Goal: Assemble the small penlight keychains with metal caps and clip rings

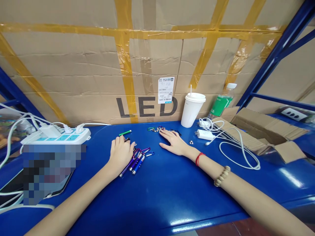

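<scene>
My left hand [120, 152] is closed, knuckles up, on the blue table [167, 196]. A small dark end of something shows between its thumb and forefinger; the rest is hidden under the fingers. A green penlight [125, 133] lies just beyond the fingertips. Beside the thumb is a small heap of purple and blue penlights [138, 165] with carabiner clips [150, 153]. My right hand [174, 143] lies open, palm down, its fingertips at small round metal parts [155, 130]. A green carabiner [151, 128] is left of those parts, and a black one [177, 132] lies behind the hand.
A white cup [193, 109] with a straw and a green-labelled bottle [221, 103] stand at the back right. White charger cables [240, 154] lie before an open cardboard box [265, 131]. A power strip [61, 137] and a blurred-out flat device [66, 182] are at left.
</scene>
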The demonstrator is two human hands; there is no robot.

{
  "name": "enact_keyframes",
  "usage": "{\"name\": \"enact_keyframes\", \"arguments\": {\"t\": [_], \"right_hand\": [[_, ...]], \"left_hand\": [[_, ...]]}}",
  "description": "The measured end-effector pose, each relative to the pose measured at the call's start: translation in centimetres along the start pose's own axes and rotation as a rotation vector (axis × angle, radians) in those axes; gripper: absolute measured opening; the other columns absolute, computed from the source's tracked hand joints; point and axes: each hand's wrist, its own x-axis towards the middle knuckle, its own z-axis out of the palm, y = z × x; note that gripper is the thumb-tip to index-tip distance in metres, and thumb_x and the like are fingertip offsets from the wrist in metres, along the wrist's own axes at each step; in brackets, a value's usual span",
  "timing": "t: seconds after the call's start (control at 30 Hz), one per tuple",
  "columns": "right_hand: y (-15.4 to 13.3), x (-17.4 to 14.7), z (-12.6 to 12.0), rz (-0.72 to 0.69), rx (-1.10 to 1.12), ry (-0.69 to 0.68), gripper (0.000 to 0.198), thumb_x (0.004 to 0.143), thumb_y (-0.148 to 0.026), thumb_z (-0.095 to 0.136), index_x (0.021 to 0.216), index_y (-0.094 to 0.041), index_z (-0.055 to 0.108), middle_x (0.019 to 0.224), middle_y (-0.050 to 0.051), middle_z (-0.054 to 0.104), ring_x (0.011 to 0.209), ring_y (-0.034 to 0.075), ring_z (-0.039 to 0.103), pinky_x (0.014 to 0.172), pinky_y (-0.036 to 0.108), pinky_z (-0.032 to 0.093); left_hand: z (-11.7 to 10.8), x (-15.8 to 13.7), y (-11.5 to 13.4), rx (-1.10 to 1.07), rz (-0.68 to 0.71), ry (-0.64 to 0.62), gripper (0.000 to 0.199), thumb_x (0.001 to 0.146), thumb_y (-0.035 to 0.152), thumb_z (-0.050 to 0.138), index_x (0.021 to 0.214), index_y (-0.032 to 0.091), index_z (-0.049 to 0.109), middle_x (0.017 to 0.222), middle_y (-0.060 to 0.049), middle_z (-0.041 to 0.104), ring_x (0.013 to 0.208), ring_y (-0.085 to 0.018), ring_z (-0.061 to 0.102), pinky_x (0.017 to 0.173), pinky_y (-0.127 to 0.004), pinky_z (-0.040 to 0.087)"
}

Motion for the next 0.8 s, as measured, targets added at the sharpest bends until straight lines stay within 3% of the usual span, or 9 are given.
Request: {"name": "enact_keyframes", "arguments": {"t": [0.2,0.3,0.43,0.63,0.8], "right_hand": [[0.1,0.0,0.1,-0.003,-0.003,0.037,0.059,0.087,-0.053,0.034,0.133,-0.017,0.04,0.14,0.007,0.031,0.13,0.023,0.026,0.106,0.044,0.017],[0.1,0.0,0.1,0.018,-0.008,0.035,0.06,0.086,-0.054,0.035,0.133,-0.017,0.039,0.141,0.008,0.028,0.131,0.024,0.024,0.105,0.045,0.017],[0.1,0.1,-0.1,-0.004,0.001,0.054,0.057,0.085,-0.052,0.038,0.129,-0.016,0.044,0.136,0.009,0.038,0.127,0.024,0.03,0.104,0.044,0.018],[0.0,-0.1,-0.7,-0.051,0.075,0.19,0.033,0.084,-0.031,0.047,0.114,-0.019,0.054,0.112,0.005,0.058,0.104,0.019,0.05,0.092,0.037,0.03],[0.1,-0.2,-0.8,-0.009,0.143,0.203,0.025,0.084,-0.026,0.048,0.103,-0.02,0.062,0.095,0.005,0.064,0.09,0.02,0.053,0.078,0.035,0.035]], "left_hand": [[-0.1,0.5,-1.1,0.112,0.04,0.042,0.046,0.085,0.028,0.022,0.096,0.018,0.066,0.102,-0.012,0.059,0.099,-0.027,0.049,0.086,-0.042,0.037],[-0.3,0.6,-1.3,0.098,0.044,0.055,0.04,0.084,0.025,0.026,0.098,0.02,0.064,0.101,-0.009,0.062,0.098,-0.025,0.05,0.085,-0.041,0.037],[-0.3,1.0,-1.5,0.038,0.014,0.052,0.037,0.082,0.027,0.032,0.103,0.018,0.06,0.101,-0.01,0.064,0.099,-0.026,0.051,0.086,-0.042,0.037],[0.1,1.5,-2.1,-0.052,-0.012,-0.013,0.035,0.082,0.032,0.035,0.093,0.022,0.066,0.097,-0.008,0.065,0.098,-0.026,0.049,0.083,-0.041,0.038],[0.0,1.3,-1.8,-0.111,0.045,0.066,0.033,0.084,0.03,0.035,0.096,0.023,0.064,0.102,-0.006,0.062,0.098,-0.023,0.048,0.081,-0.036,0.038]]}}
